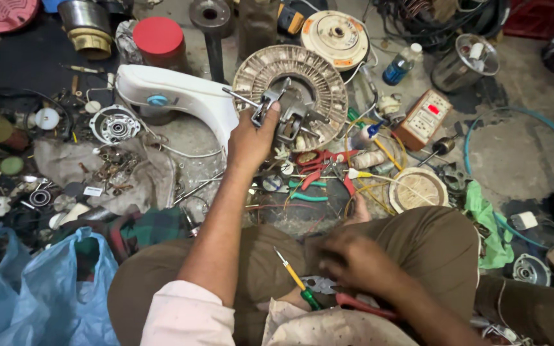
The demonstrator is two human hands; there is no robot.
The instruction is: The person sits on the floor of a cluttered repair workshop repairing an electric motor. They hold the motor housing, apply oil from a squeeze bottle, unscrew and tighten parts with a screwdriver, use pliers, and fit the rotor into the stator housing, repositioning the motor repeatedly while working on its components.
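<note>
- The fingers [265, 114] of the left hand [250, 142] are curled tight around a small metal bracket [270, 101], clamped on it, with the arm stretched forward from a pale pink sleeve [187, 317].
- The bracket sits on the face of a round, ribbed motor winding [318, 77], cream and brown, which stands tilted on the floor in front of the person; a thin metal rod [238, 96] sticks out from the bracket to the left.
- The right hand [354, 259] hovers low over the lap, blurred; whether its fingers are apart or closed cannot be told. Just beside it lie red-handled pliers [354, 301] and a screwdriver [293, 277] with a yellow shaft and green grip.
- Left of the winding lies a white curved plastic housing [174, 96] with a small blue round badge on it.
- Behind that stands a cylindrical container with a flat red lid [158, 35].
- To the right, a boxy orange switchboard [424, 118] with a white face and a red lit patch rests on the floor, near a small blue bottle [397, 67] with a white cap.
- Two light blue plastic bags [40, 288] sit at the lower left, beside the person's knee.
- A green cloth [490, 224] lies at the right, near a round cream disc [418, 189].
</note>
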